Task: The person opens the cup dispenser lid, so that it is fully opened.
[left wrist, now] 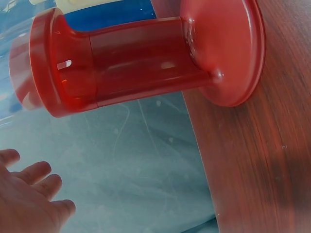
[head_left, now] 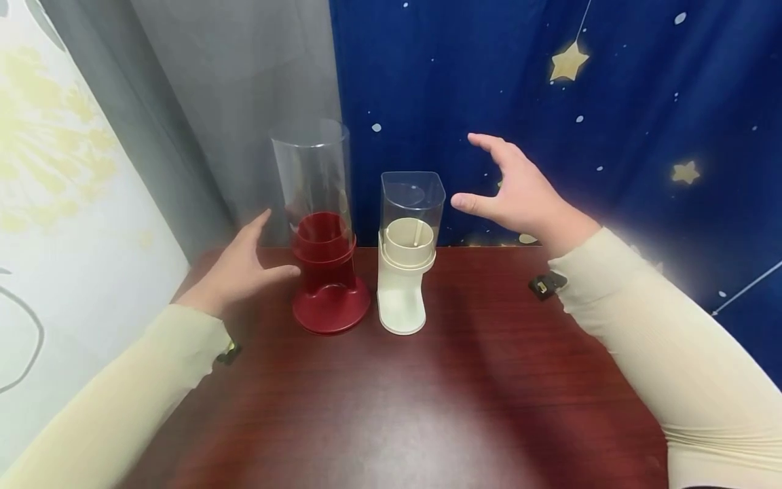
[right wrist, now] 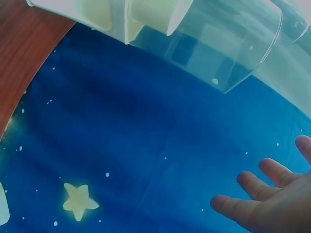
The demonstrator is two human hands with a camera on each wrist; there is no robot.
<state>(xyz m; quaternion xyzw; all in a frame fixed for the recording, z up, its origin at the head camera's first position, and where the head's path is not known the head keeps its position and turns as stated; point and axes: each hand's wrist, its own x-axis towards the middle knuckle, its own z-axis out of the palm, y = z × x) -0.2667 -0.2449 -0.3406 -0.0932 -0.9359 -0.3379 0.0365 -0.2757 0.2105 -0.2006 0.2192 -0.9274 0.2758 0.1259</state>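
A red stand (head_left: pixel 332 311) with a round base and a tall clear cylinder (head_left: pixel 313 173) on top stands upright at the back of the table. Just right of it is a smaller cream stand (head_left: pixel 401 307), topped by a clear squared container (head_left: pixel 413 193). My left hand (head_left: pixel 238 268) hovers left of the red stand, thumb and fingers spread, holding nothing. In the left wrist view, its fingers (left wrist: pixel 41 187) are apart from the red stand. Raised to the right of the clear container, my right hand (head_left: pixel 522 190) is also spread and holds nothing. The right wrist view shows a gap between its fingers (right wrist: pixel 257 187) and the container.
Both stands are on a dark reddish wooden table (head_left: pixel 391 407), near its back edge. Behind it hang a grey curtain (head_left: pixel 250 88) and a blue curtain with stars (head_left: pixel 464 81). A white patterned surface (head_left: pixel 67 170) borders the left side.
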